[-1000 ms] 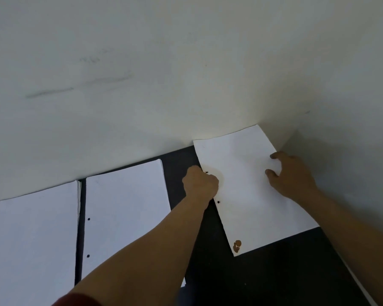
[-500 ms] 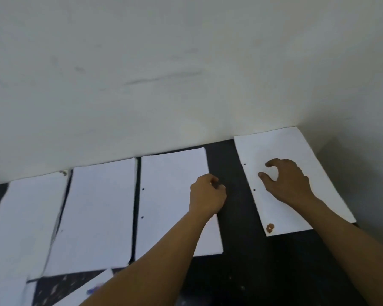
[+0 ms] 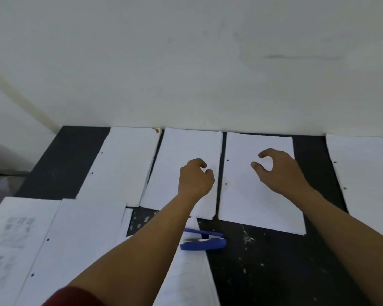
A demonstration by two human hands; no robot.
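Several white punched sheets lie in a row on a black table (image 3: 274, 266) against a white wall. My left hand (image 3: 196, 177) hovers over the second sheet (image 3: 186, 144) with its fingers curled in; nothing shows inside them. My right hand (image 3: 279, 171) hovers over the third sheet (image 3: 252, 202), thumb and forefinger curved apart in a C shape and holding nothing. Another sheet (image 3: 367, 173) lies at the far right and one (image 3: 124, 164) lies to the left.
A blue stapler (image 3: 203, 239) lies on a lined sheet (image 3: 186, 283) near my left forearm. More sheets (image 3: 80, 239), one of them printed (image 3: 13, 235), overlap at the lower left. A small brown object (image 3: 157, 129) sits by the wall. The table ends at the left.
The view has swung left along the row. Both hands have left the right-hand sheet and now hover over the two middle sheets. The stapler and lower-left sheets have come into view.
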